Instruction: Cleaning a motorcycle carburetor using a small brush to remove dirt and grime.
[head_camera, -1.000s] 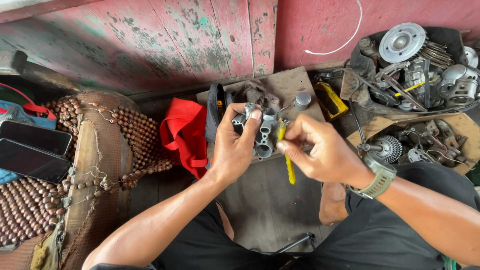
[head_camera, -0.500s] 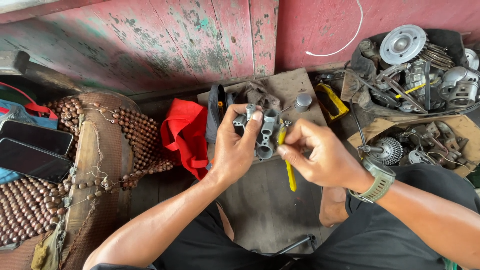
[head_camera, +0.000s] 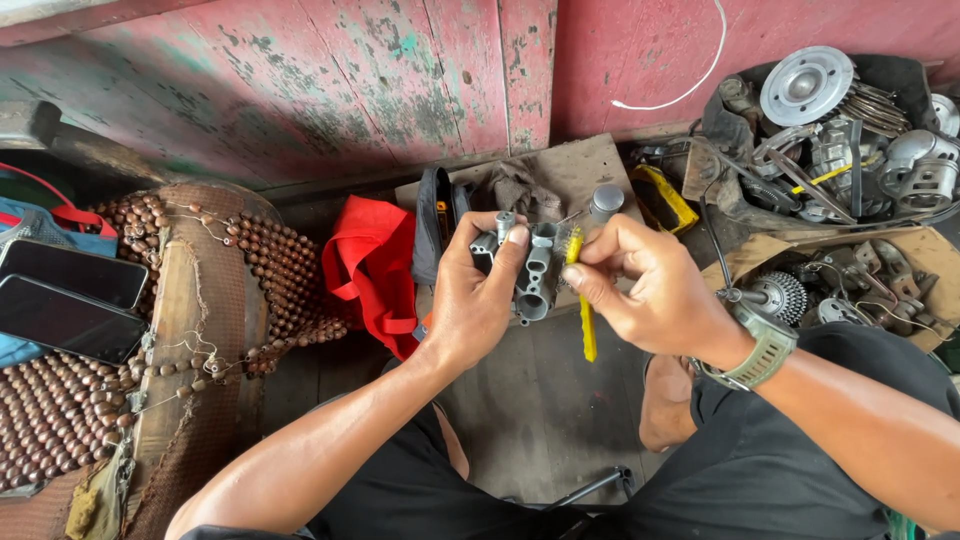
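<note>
Left hand wrapped tight around the grey metal casting, thumb and fingers clamped on its left side, holding it up in front of the chest. Right hand, just to the right of it, pinches the yellow brush between thumb and fingertips, bristle end touching the casting's right edge, handle hanging straight down below the knuckles. Compared with a second ago the two hands have drawn closer and the brush has come in tight against the part, so the scrubbing looks well underway rather than starting.

Biggest thing around: the peeling red plank wall beyond both hands, paint flaked to grey-green. Far left of the left hand, a beaded seat cover, round brown wooden beads on cord. Up right of the right hand, a box of engine parts (dull cast metal, finned and round). Just left of the left wrist, a crumpled red cloth.
</note>
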